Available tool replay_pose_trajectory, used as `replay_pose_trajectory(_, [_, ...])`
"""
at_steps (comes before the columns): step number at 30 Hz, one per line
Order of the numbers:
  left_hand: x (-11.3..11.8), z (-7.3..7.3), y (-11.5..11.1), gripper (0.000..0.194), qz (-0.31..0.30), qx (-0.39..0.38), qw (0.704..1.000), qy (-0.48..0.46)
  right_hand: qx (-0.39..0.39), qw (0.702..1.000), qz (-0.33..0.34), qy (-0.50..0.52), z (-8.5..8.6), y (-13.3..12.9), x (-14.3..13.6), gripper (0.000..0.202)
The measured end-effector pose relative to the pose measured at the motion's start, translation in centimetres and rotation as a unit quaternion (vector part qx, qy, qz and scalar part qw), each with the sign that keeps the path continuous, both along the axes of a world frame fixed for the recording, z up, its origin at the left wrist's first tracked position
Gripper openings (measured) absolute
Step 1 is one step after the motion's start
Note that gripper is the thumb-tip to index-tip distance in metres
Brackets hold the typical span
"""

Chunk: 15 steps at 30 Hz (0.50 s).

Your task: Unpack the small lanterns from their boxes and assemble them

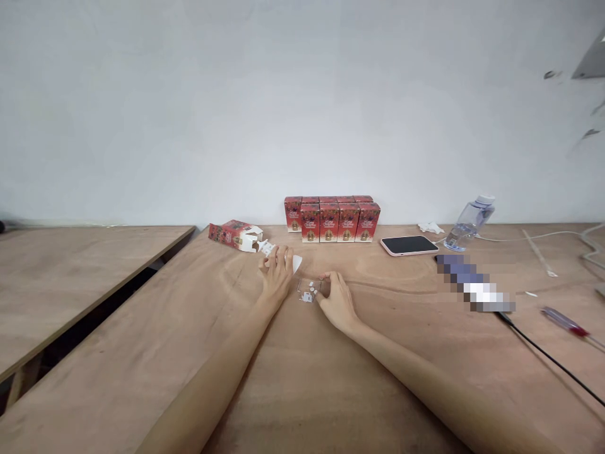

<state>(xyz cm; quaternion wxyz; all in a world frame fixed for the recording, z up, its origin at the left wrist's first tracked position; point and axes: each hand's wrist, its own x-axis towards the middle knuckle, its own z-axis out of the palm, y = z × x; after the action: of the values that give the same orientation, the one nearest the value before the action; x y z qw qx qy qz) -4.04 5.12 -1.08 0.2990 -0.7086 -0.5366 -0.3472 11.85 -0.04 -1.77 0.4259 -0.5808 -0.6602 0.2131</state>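
My left hand point(278, 270) is palm down, fingers bent over a white paper piece point(297, 263) that shows at their right side. A white cut-out insert point(266, 248) lies just beyond these fingers, close to an opened red box point(235, 235) lying on its side. My right hand point(338, 301) rests on the table with thumb and forefinger apart, at the right edge of a small clear piece with light-coloured parts point(307, 295). What exactly this piece is, I cannot make out. The undersides of my left fingertips are hidden.
Several red printed boxes point(329, 222) stand in rows by the wall. To their right are a phone point(409, 245), crumpled tissue point(430, 227), a water bottle point(467, 224), a blurred-out device point(474, 284) with a black cable, and a screwdriver point(564, 321). A gap separates another wooden table point(80, 271) at left.
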Motion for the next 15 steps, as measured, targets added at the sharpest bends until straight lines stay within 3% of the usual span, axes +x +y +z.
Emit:
replay_pose_trajectory(3, [0.0, 0.2, 0.2, 0.031, -0.004, -0.032, 0.999, 0.011, -0.022, 0.998, -0.018, -0.061, 0.6, -0.4, -0.1, 0.034])
replay_pose_trajectory(7, [0.0, 0.4, 0.3, 0.029, -0.027, -0.051, 0.998, 0.032, -0.039, 0.994, 0.02, -0.098, 1.2, -0.7, -0.2, 0.038])
replay_pose_trajectory(11, [0.1, 0.5, 0.6, 0.027, -0.073, -0.074, 0.992, 0.073, -0.034, 0.996, 0.062, -0.062, 1.1, -0.7, -0.3, 0.04])
replay_pose_trajectory(15, [0.4, 0.6, 0.9, 0.024, -0.127, -0.099, 0.98, 0.119, -0.004, 0.987, 0.161, 0.012, 0.3, -0.4, -0.2, 0.053])
